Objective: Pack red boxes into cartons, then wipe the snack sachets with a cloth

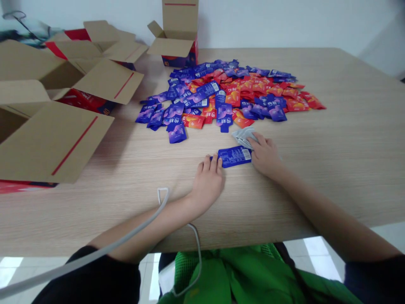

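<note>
A blue printed pouch [234, 156] lies flat on the table in front of me, its barcode end toward the right. The fingers of my left hand [209, 181] rest on the left end of the pouch, pressing it to the table. My right hand [265, 155] grips a crumpled pale grey cloth [245, 137] beside the pouch's right end. Just beyond both hands spreads a pile of blue pouches [224, 110] and red-orange pouches [233, 95], many overlapping.
Opened cardboard boxes [72, 143] with raised flaps crowd the left side of the table. Another open box [179, 47] stands behind the pile near the wall. A white cable [133, 233] crosses over my left forearm. The wooden table's [316, 169] front edge is close to me.
</note>
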`<state>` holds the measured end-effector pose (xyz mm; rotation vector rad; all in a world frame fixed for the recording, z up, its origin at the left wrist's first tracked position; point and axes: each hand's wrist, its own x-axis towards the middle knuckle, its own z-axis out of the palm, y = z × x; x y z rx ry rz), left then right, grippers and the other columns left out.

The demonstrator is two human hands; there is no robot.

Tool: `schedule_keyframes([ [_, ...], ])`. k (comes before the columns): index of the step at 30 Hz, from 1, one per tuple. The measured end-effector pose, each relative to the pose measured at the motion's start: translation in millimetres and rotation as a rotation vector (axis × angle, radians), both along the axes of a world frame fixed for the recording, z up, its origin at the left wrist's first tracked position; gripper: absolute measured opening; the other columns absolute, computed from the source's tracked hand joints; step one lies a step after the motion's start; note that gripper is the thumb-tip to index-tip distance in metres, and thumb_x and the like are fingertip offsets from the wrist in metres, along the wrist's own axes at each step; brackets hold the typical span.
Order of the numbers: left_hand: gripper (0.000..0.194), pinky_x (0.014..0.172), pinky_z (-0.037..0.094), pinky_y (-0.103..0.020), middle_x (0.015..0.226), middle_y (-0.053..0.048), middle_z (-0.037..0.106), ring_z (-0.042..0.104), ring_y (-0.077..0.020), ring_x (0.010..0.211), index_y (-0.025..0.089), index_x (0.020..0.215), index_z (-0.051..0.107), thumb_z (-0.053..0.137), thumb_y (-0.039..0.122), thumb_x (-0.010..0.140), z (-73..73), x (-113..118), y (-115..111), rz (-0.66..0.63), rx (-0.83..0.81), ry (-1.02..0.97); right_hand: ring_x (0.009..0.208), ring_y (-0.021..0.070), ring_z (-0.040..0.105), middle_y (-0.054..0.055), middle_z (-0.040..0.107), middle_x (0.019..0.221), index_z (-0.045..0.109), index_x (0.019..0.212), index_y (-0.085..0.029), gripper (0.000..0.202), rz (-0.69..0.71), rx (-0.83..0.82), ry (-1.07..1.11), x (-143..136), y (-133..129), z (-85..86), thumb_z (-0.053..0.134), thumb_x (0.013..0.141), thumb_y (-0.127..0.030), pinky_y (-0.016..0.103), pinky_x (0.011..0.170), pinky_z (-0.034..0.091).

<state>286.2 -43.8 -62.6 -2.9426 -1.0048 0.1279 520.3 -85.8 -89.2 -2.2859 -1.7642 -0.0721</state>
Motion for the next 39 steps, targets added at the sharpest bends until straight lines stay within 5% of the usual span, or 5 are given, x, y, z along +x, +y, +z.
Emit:
schedule_keyframes([
  [6,0.052,0.107,0.046,-0.048,0.158,-0.019,0.043,0.045,-0.0391,0.142,0.004,0.150,0.047,0.042,0.019,0.101,-4.3,-2,0,-0.032,0.047,-0.045,0.124,0.0326,0.049,0.017,0.046,0.151,0.055,0.144,-0.015,0.058,0.092,0.208,0.108,-41,21,27.7,0.039,0.088,-0.013,0.050,0.103,0.041],
  [12,0.046,0.106,0.044,-0.047,0.150,-0.023,0.053,0.046,-0.0406,0.141,0.001,0.138,0.059,0.041,0.023,0.102,-2.0,0,1,-0.028,0.025,-0.041,0.129,0.0313,0.045,0.011,0.046,0.156,0.056,0.144,-0.020,0.052,0.280,0.038,0.035,-97,41,25.0,0.043,0.094,-0.020,0.046,0.101,0.038],
  [25,0.056,0.110,0.043,-0.047,0.160,-0.021,0.040,0.042,-0.0389,0.145,0.000,0.152,0.043,0.041,0.018,0.099,-0.4,-1,0,-0.017,0.002,-0.010,0.119,0.0361,0.050,0.014,0.048,0.153,0.053,0.145,-0.018,0.055,-0.031,-0.018,-0.052,-27,-10,4.1,0.039,0.093,-0.021,0.052,0.093,0.044],
  [30,0.055,0.110,0.043,-0.049,0.160,-0.019,0.040,0.041,-0.0402,0.145,0.003,0.152,0.044,0.042,0.020,0.100,-3.7,-1,-1,-0.012,0.016,-0.033,0.118,0.0371,0.050,0.020,0.048,0.147,0.055,0.143,-0.015,0.053,-0.031,0.015,-0.053,-17,-11,4.4,0.039,0.092,-0.021,0.054,0.093,0.045],
  [39,0.052,0.106,0.043,-0.050,0.157,-0.024,0.043,0.043,-0.0427,0.143,-0.001,0.148,0.047,0.039,0.020,0.101,-8.3,-3,0,-0.052,0.052,-0.064,0.133,0.0323,0.042,0.017,0.043,0.151,0.051,0.148,-0.018,0.057,0.224,0.153,0.054,-73,26,31.5,0.040,0.091,-0.014,0.047,0.106,0.038],
])
